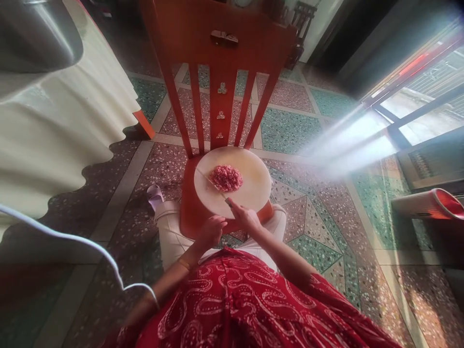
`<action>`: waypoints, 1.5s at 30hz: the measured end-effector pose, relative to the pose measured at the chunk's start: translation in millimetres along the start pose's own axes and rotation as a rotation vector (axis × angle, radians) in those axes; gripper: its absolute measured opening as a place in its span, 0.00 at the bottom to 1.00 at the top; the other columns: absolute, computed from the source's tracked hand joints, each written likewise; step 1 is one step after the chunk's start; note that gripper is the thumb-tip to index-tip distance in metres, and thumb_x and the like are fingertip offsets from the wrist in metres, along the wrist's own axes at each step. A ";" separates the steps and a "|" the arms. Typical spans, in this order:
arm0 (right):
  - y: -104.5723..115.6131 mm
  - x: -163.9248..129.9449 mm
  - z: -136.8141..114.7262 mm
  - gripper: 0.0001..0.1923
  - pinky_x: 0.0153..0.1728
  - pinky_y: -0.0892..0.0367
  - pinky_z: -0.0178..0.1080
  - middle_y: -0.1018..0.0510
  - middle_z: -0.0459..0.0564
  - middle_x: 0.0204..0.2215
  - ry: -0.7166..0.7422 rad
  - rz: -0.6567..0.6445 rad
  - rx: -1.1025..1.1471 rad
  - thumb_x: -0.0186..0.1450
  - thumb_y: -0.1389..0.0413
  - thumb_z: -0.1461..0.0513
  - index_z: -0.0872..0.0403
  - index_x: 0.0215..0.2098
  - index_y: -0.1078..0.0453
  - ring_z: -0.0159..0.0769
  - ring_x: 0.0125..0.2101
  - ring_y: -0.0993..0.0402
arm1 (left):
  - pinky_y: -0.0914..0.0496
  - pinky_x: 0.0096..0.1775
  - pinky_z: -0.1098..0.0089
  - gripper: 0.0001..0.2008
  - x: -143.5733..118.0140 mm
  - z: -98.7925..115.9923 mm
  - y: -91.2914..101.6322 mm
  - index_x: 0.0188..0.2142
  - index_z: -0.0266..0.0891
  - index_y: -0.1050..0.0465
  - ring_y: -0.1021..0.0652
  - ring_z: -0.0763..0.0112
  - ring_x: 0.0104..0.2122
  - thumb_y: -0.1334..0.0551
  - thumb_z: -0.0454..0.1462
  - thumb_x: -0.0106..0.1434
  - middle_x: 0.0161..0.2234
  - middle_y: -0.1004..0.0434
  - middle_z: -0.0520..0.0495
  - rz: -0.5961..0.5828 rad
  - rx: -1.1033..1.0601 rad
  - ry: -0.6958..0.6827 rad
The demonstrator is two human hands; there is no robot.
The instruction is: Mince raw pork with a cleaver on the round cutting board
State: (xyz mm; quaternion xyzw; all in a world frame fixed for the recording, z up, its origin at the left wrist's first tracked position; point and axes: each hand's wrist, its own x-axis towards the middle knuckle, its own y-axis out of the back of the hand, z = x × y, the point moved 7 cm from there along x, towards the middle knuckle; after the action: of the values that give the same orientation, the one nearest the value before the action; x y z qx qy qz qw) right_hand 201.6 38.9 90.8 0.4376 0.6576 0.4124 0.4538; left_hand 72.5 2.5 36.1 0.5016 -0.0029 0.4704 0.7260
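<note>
Head view: the right hand [246, 218], fingers closed round the knife [217, 189], seems mid-chop at the minced meat [228, 177] on the round board [255, 181], the left hand [213, 229] curled closed near its rim, and further strokes would call for steadying the board.

At the upper left of the frame, a shiny grey vessel [47, 36] sits on a cream cloth [54, 130] that falls in folds with a scalloped hem, an orange leg [144, 124] showing beside it, while a white cable [83, 240] curves through the lower left. Green and reddish speckled floor [290, 128] spreads behind, lit from a bright barred opening [409, 118] at the upper right, below which a pale, red-lined cylindrical container [416, 204] lies at the right edge.
</note>
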 end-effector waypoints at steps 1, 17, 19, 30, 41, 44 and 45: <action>-1.6 -6.6 -5.5 0.25 0.33 0.34 0.32 0.21 0.49 0.36 0.021 -0.026 -0.015 0.69 0.58 0.55 0.44 0.64 0.51 0.36 0.34 0.24 | 0.33 0.51 0.59 0.14 -2.2 1.3 1.8 0.44 0.40 0.32 0.30 0.66 0.48 0.49 0.30 0.61 0.43 0.27 0.44 0.004 -0.002 0.001; 2.2 24.9 17.3 0.26 0.32 0.36 0.34 0.22 0.52 0.33 -0.073 0.007 -0.049 0.70 0.60 0.55 0.43 0.65 0.55 0.37 0.30 0.25 | 0.31 0.48 0.61 0.13 -4.8 -1.8 14.2 0.40 0.39 0.27 0.29 0.67 0.44 0.47 0.29 0.60 0.40 0.26 0.45 0.064 0.014 0.071; 3.8 24.1 24.2 0.24 0.32 0.36 0.34 0.22 0.51 0.31 -0.118 0.086 0.160 0.69 0.59 0.55 0.44 0.64 0.49 0.35 0.30 0.26 | 0.31 0.48 0.60 0.13 1.1 -1.5 12.9 0.41 0.39 0.27 0.29 0.66 0.44 0.47 0.29 0.60 0.40 0.27 0.44 0.044 0.010 0.062; -5.9 12.7 73.7 0.30 0.12 0.45 0.27 0.36 0.38 0.16 -0.432 0.077 1.292 0.65 0.56 0.49 0.52 0.61 0.46 0.25 0.11 0.43 | 0.33 0.49 0.59 0.13 20.5 -7.9 -7.9 0.40 0.39 0.28 0.30 0.64 0.46 0.48 0.29 0.60 0.42 0.28 0.43 -0.081 0.031 0.054; 30.9 28.9 25.2 0.23 0.36 0.33 0.35 0.20 0.50 0.38 -0.150 0.108 0.157 0.69 0.57 0.58 0.46 0.62 0.45 0.38 0.34 0.24 | 0.32 0.49 0.58 0.13 16.0 -13.1 -11.4 0.40 0.38 0.28 0.29 0.65 0.47 0.49 0.29 0.60 0.42 0.27 0.43 -0.058 0.049 0.042; 43.0 31.6 26.6 0.23 0.38 0.33 0.35 0.21 0.49 0.40 -0.132 0.143 0.191 0.70 0.59 0.57 0.46 0.62 0.45 0.39 0.38 0.24 | 0.31 0.49 0.59 0.13 15.7 -13.6 -13.0 0.39 0.38 0.28 0.29 0.65 0.46 0.49 0.28 0.60 0.42 0.27 0.44 -0.042 0.047 0.051; 49.1 30.0 26.6 0.23 0.38 0.34 0.35 0.21 0.49 0.41 -0.117 0.192 0.214 0.70 0.61 0.56 0.46 0.63 0.47 0.39 0.39 0.25 | 0.31 0.49 0.59 0.13 15.4 -14.3 -14.1 0.38 0.38 0.28 0.29 0.65 0.46 0.49 0.28 0.59 0.43 0.27 0.45 -0.042 0.044 0.060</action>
State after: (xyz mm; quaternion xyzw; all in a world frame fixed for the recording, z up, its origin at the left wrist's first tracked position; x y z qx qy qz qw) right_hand 230.8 84.8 123.3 0.5676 0.6253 0.3554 0.4008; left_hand 84.0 22.7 26.0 0.5029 0.0397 0.4700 0.7243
